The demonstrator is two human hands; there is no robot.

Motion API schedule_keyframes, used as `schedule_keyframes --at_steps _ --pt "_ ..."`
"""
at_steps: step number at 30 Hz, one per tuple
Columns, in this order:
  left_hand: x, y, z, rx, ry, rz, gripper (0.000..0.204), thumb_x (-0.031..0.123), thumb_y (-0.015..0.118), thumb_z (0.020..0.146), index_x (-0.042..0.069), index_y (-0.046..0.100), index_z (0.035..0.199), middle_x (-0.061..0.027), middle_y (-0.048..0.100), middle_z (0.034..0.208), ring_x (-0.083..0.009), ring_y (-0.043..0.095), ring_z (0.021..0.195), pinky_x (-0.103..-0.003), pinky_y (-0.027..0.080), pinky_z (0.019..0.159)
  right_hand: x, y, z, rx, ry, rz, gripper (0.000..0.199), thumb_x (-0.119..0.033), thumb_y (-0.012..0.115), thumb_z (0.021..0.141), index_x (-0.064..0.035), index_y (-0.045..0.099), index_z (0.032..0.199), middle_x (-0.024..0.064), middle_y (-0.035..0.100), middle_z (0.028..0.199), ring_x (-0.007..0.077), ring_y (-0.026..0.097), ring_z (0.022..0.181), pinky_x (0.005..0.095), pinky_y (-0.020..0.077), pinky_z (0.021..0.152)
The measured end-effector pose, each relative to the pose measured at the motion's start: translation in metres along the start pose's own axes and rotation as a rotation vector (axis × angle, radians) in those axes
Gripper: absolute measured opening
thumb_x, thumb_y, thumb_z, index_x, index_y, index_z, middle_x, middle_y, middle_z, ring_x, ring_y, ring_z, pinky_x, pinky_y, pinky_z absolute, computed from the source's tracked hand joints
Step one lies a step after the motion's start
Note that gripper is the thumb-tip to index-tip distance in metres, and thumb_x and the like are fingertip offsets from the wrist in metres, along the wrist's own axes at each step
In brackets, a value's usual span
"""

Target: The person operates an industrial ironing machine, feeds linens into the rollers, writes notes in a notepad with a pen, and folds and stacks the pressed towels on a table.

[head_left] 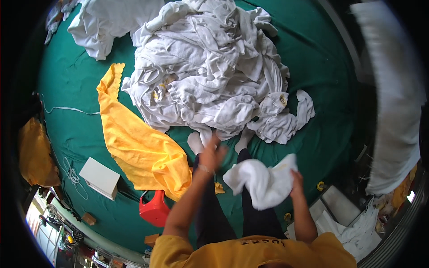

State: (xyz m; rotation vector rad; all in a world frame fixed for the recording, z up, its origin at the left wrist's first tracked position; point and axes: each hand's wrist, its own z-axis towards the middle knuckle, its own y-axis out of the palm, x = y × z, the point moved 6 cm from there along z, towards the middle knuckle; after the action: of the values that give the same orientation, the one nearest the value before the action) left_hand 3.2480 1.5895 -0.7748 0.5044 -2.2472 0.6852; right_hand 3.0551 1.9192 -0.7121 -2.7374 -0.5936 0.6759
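Observation:
My right hand (296, 182) grips a bunched white cloth (263, 181) held above my lap. My left hand (212, 154) is raised with fingers spread and holds nothing; it hovers near the front edge of a big heap of white cloths (210, 67) on the green floor covering (76, 89). My legs in dark trousers and white socks (195, 142) stretch toward the heap. A yellow cloth (138, 147) lies spread to my left.
A white box (100, 177) and a red plastic stool (155, 209) sit at lower left. More white cloths (111, 22) lie at top left and at lower right (357, 232). A long white cloth (393, 89) hangs on the right. A cord (67, 108) runs along the left.

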Motion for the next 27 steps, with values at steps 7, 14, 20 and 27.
schedule_keyframes --at_steps 7,14,20,27 --pt "-0.043 -0.081 0.186 0.227 -0.004 0.823 0.037 0.015 0.046 0.080 0.019 0.044 0.116 -0.0087 0.057 0.095 -0.0305 0.059 0.082 -0.045 0.045 0.063 -0.010 -0.004 0.044 0.044 -0.212 -0.411 0.047 -0.029 0.051 0.086 -0.0039 0.040 0.124 0.0099 0.055 0.105 0.0158 0.057 0.087 0.0266 0.0437 0.069" --pt "0.060 0.052 -0.078 -0.509 0.322 -0.059 0.026 0.017 0.058 0.073 0.004 0.056 0.095 -0.0143 0.060 0.079 -0.0301 0.060 0.074 -0.037 0.047 0.067 -0.006 0.105 -0.009 -0.336 -0.103 -0.145 0.054 -0.043 0.045 0.088 -0.0030 0.039 0.125 0.0134 0.053 0.112 0.0193 0.056 0.096 0.0289 0.0460 0.072" --pt "0.142 0.059 -0.240 -0.918 0.467 -0.109 0.030 0.016 0.057 0.070 0.009 0.058 0.100 -0.0128 0.058 0.089 -0.0265 0.058 0.082 -0.034 0.047 0.073 -0.026 0.186 -0.116 -0.696 0.011 -0.261 0.041 -0.029 0.061 0.081 0.0009 0.053 0.108 0.0070 0.060 0.095 0.0148 0.059 0.078 0.0297 0.0488 0.067" --pt "0.160 0.001 -0.214 -0.712 0.288 -0.219 0.036 0.006 0.053 0.073 0.006 0.055 0.108 -0.0126 0.057 0.098 -0.0284 0.058 0.084 -0.034 0.047 0.073 -0.065 0.068 -0.047 -0.336 -0.253 -0.238 0.022 -0.023 0.058 0.078 -0.0013 0.062 0.079 -0.0018 0.053 0.063 0.0064 0.045 0.051 0.0247 0.0354 0.043"
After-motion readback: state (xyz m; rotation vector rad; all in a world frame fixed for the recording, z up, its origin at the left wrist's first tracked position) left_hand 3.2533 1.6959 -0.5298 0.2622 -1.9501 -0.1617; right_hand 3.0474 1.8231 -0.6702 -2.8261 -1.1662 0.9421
